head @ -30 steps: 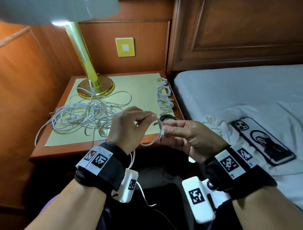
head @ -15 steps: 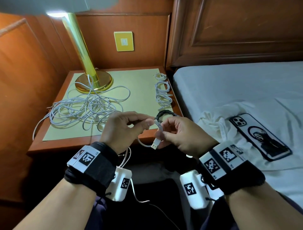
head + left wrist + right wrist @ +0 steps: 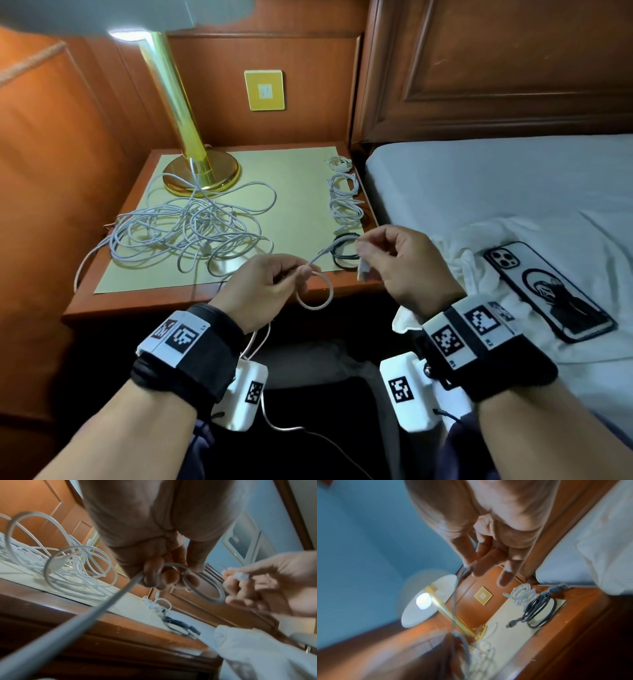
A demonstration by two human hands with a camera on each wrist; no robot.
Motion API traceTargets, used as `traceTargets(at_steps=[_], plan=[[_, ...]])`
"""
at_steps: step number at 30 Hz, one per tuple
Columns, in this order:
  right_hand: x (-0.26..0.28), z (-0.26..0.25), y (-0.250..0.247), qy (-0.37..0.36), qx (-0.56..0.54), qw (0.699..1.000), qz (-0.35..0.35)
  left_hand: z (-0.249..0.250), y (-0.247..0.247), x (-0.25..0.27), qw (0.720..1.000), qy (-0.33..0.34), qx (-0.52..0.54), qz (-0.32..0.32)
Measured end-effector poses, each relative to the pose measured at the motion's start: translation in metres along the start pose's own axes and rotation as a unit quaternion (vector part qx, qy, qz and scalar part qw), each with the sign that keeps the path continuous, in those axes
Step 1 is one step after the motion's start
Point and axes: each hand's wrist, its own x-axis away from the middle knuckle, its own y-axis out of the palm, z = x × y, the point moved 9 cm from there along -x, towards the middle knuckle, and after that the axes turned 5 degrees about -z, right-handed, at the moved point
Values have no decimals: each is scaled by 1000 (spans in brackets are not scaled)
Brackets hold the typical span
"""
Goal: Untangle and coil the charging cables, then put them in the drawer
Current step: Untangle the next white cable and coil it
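At the far left of the bench (image 3: 102,301), a bedside table, the brass lamp (image 3: 191,164) stands behind a loose tangle of white cables (image 3: 191,236) spread over the yellow mat (image 3: 294,178). None of that heap is coiled yet.

In front of the bench edge the left hand (image 3: 263,287) pinches a white charging cable (image 3: 313,305) between thumb and forefinger, with one small loop hanging below the fingers (image 3: 154,577); the cable's long tail drops past the wrist toward the lap. A short straight run leads up and right to the right hand (image 3: 407,270), whose thumb and forefinger nip the cable just behind its plug (image 3: 363,272), the other fingers loosely curled.

Past the hands, along the right edge of the mat, lie three white coiled cables (image 3: 344,202) and, nearest, a black coiled cable (image 3: 346,255). On the bed (image 3: 479,178) farther right lie a white cloth (image 3: 455,250) and a phone (image 3: 544,291).

The step in hand looks like coiling this one cable, barely begun. Next, the right hand should lay further turns onto the loop while the left keeps it pinched and feeds slack. No drawer is visible, so stowing is some way off.
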Motion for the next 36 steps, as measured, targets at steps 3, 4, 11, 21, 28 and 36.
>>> traceTargets(at_steps=[3, 4, 11, 21, 28, 36], plan=[[-1, 11, -13, 75, -149, 985, 34, -4, -4, 4, 1000, -8, -24, 11], [1, 11, -9, 96, -209, 973, 13, -5, -7, 4, 999, -6, -10, 32], [20, -6, 43, 65, -195, 968, -142, -4, -7, 2, 972, -21, 204, 116], [9, -2, 45, 26, -139, 985, -104, -2, -11, 3, 982, -5, 161, 94], [8, -5, 51, -39, 93, 989, -108, 3, -11, 1, 984, 39, 116, 126], [9, -6, 56, -20, 91, 983, -160, 4, -13, -2, 980, 69, 141, 124]])
